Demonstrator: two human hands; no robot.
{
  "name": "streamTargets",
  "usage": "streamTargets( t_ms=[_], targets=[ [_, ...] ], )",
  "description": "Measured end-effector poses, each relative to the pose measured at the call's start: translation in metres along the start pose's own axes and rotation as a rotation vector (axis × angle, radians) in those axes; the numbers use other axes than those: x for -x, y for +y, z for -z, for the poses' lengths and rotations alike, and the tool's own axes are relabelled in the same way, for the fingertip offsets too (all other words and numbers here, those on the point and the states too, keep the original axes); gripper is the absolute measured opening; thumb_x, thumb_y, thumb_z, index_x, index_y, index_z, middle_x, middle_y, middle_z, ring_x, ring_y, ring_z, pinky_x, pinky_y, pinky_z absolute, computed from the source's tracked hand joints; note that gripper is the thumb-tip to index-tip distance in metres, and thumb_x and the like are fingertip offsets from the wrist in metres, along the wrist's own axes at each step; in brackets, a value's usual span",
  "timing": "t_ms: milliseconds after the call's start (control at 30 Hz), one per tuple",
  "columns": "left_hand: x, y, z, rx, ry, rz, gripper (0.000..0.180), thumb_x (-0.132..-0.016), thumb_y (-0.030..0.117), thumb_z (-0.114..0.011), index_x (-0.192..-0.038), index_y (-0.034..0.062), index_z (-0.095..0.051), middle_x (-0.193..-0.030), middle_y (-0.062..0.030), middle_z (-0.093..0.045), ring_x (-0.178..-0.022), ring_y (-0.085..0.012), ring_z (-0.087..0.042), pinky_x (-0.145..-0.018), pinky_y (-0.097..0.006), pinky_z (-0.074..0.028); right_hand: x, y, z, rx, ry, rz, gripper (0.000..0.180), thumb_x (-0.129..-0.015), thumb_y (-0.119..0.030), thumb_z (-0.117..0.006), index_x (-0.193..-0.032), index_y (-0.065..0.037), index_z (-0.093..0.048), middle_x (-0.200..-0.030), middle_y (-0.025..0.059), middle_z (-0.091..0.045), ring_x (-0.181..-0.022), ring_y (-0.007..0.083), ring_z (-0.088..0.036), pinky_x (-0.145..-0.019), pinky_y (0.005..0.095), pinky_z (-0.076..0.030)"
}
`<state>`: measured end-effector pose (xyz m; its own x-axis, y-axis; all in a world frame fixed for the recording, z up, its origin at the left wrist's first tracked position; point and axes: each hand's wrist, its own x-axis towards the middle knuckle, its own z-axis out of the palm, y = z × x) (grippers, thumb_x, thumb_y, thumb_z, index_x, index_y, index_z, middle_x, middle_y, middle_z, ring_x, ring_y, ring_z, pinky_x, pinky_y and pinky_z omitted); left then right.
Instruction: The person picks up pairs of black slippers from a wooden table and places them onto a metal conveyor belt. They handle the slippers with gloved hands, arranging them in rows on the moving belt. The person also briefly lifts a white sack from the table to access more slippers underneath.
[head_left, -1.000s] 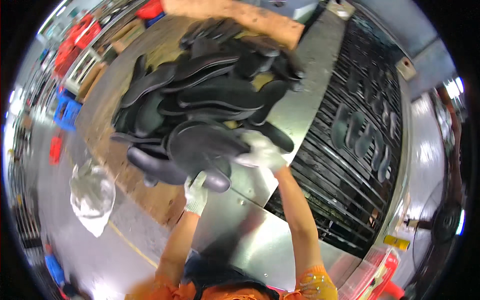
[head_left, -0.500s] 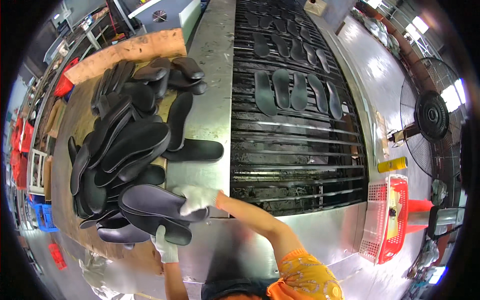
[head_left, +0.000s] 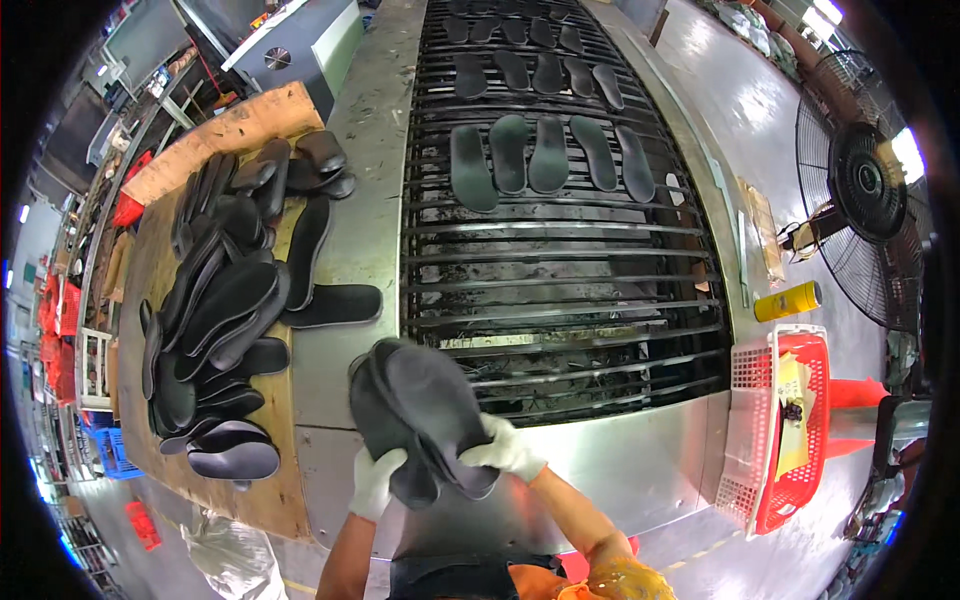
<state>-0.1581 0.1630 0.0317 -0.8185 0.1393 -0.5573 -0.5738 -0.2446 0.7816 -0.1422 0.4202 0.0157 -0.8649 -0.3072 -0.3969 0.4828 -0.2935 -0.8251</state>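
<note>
A small stack of dark insoles (head_left: 420,415) is held up in front of the person, just over the near edge of the metal grate conveyor (head_left: 560,260) and the steel surround (head_left: 360,200) beside it. The left hand (head_left: 375,482), in a white glove, grips the stack from below at its near left end, fingers curled around the edge. The right hand (head_left: 503,450), also gloved in white, clasps the stack from the right side, thumb and fingers wrapped onto the top insole. Out on the grate, farther away, a row of five insoles (head_left: 545,160) lies side by side, with more rows beyond it toward the far end. To the left, on a wooden board (head_left: 240,125), sits a big loose pile of black insoles (head_left: 220,310), some overlapping and one lying partly onto the steel strip. To the right of the conveyor a yellow spray can (head_left: 787,300) lies on its side, near a red plastic basket (head_left: 800,440) holding some papers. Farther right stands a black fan (head_left: 865,180) with a wire guard.
</note>
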Motion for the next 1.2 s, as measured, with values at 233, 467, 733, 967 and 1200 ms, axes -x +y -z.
streamTargets(
  t_ms=[233,467,733,967,1200],
  targets=[
    [-0.105,0.012,-0.136,-0.18,-0.304,-0.044,0.041,-0.088,0.009,-0.068,-0.126,-0.0019,-0.062,-0.117,-0.0071,-0.069,-0.105,-0.0168,-0.062,-0.095,-0.032,-0.048,0.023,-0.052,0.112,-0.02,0.315,0.178,0.053,-0.073,0.004,-0.077,-0.124,-0.002,-0.065,-0.108,0.0031,-0.072,-0.095,0.0132,-0.064,-0.088,0.0308,-0.052],
    [-0.218,0.003,-0.229,-0.287,-0.254,-0.144,0.035,-0.085,0.015,-0.069,-0.116,-0.0011,-0.067,-0.109,-0.0076,-0.072,-0.098,-0.0166,-0.063,-0.091,-0.033,-0.049,-0.031,-0.108,0.224,-0.197,0.586,0.329,0.046,-0.073,0.007,-0.075,-0.117,-0.002,-0.066,-0.103,0.0058,-0.073,-0.088,0.0165,-0.068,-0.081,0.0327,-0.056],
    [-0.246,-0.012,-0.206,-0.28,-0.133,-0.077,0.039,-0.09,0.013,-0.065,-0.126,-0.0011,-0.06,-0.118,-0.0114,-0.067,-0.105,-0.0213,-0.063,-0.095,-0.037,-0.05,-0.016,-0.105,0.338,-0.224,0.867,0.279,0.033,-0.083,-0.001,-0.068,-0.116,0.005,-0.063,-0.105,0.0113,-0.071,-0.088,0.0216,-0.068,-0.082,0.0364,-0.055],
    [-0.245,-0.006,-0.182,-0.692,-0.023,-0.3,0.042,-0.09,0.017,-0.066,-0.128,-0.0007,-0.06,-0.117,-0.0185,-0.069,-0.105,-0.0235,-0.066,-0.092,-0.036,-0.052,0.033,-0.098,0.4,0.233,1.131,0.016,0.036,-0.086,-0.021,-0.069,-0.11,0.005,-0.067,-0.102,0.0157,-0.072,-0.087,0.0238,-0.066,-0.085,0.0384,-0.051],
    [-0.173,0.024,-0.103,-1.229,0.264,-0.984,0.033,-0.079,0.003,-0.073,-0.111,0.0049,-0.065,-0.115,-0.0184,-0.064,-0.107,-0.0401,-0.062,-0.092,-0.046,-0.053,-0.062,-0.139,0.337,1.515,1.217,0.623,0.039,-0.086,-0.014,-0.066,-0.124,-0.006,-0.062,-0.119,0.0174,-0.063,-0.112,0.0369,-0.058,-0.095,0.0445,-0.049]
  ],
)
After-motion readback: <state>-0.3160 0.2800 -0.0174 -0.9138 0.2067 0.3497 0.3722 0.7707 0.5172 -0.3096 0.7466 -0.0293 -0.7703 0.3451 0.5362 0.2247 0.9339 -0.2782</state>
